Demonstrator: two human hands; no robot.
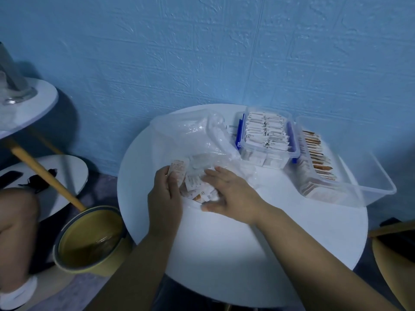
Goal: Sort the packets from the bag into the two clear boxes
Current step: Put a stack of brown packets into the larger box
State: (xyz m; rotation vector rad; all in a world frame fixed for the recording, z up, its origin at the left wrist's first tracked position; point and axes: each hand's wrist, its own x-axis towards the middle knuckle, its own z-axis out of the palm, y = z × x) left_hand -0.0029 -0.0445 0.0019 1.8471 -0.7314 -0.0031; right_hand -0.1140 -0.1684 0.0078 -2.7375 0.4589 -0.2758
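Head view finds sorting underway: left hand (165,196) pinches a packet (178,169), right hand (229,194) (released, fingers spread) rests on the bag (190,135); next probably comes choosing between the clear boxes (262,158) at two o'clock.

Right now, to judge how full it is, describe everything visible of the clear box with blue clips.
The clear box is a lidless see-through plastic tub with a blue clip on each side. It stands upright at the back of the white table, filled to its rim with white packets on edge. The crumpled bag lies against its left; the larger box stands close on its right.
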